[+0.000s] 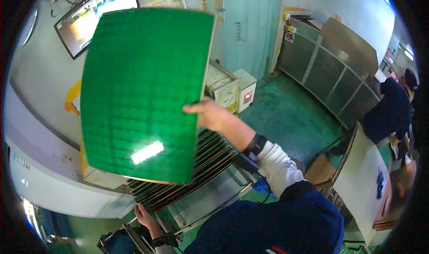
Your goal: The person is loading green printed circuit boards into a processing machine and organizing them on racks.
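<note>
My right hand [209,114] is closed on the right edge of a large green circuit board panel [143,84]. Its thumb lies on the glossy face; the other fingers are hidden behind. The panel is raised and tilted, with a faint grid pattern and a bright reflection low down. Below it stands a slotted rack [210,151] with rows of thin dark boards, partly covered by the panel. Down at the rack's lower left corner is my left hand [145,217], fingers extended and small in view, with no object visible in it. Whether it touches the rack I cannot tell.
A white machine [49,164] curves along the left. Beyond the panel are a wall screen [76,35] and a control box [246,93]. Grey panelled cabinets [321,71] line the back right. At right, a person in dark clothing [389,111] bends beyond a pale-topped table [357,182].
</note>
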The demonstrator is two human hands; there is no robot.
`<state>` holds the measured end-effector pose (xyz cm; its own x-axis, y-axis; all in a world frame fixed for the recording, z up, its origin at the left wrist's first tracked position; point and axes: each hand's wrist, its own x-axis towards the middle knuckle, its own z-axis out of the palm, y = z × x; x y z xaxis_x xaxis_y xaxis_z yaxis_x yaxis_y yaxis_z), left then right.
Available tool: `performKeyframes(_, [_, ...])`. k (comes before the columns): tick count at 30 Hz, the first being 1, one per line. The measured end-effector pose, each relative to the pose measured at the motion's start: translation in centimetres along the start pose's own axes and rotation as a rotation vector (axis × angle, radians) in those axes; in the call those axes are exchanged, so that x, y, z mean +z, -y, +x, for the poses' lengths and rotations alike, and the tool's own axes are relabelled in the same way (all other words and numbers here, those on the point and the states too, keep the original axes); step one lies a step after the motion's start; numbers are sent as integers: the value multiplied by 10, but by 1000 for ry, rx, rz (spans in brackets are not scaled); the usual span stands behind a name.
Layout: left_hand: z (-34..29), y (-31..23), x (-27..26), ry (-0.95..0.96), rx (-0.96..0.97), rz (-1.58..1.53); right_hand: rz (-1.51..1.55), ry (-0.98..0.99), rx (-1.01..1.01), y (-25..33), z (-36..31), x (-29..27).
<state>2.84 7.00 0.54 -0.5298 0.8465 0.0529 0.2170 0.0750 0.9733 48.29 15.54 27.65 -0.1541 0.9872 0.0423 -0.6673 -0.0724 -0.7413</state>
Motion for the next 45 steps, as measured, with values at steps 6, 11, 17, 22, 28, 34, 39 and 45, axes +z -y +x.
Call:
performKeyframes(6, [34, 54, -6, -113, 99, 522, 17, -34, 224, -81, 47, -5])
performKeyframes(11, [53, 108, -18, -86, 140, 254, 155, -137, 333, -152, 105, -39])
performKeyframes(17, [37, 69, -11, -51, 114, 140, 216, -242, 340, -187, 145, -44])
performKeyframes(22, [8, 2, 10, -62, 80, 198, 283, -330, 354, -203, 181, -51])
performKeyframes(28, [10, -4, 15, -91, 57, 245, 123, -161, 568, -190, 190, -47])
performKeyframes(34, [17, 30, 3, -114, 101, 89, -438, 110, 574, -196, 186, -27])
performKeyframes(39, [17, 19, 7, -76, -123, -14, -1556, 50, -306, -173, 187, -20])
performKeyframes(45, [1, -35, 28, -147, 29, 212, -1834, 4, -526, -193, 195, -51])
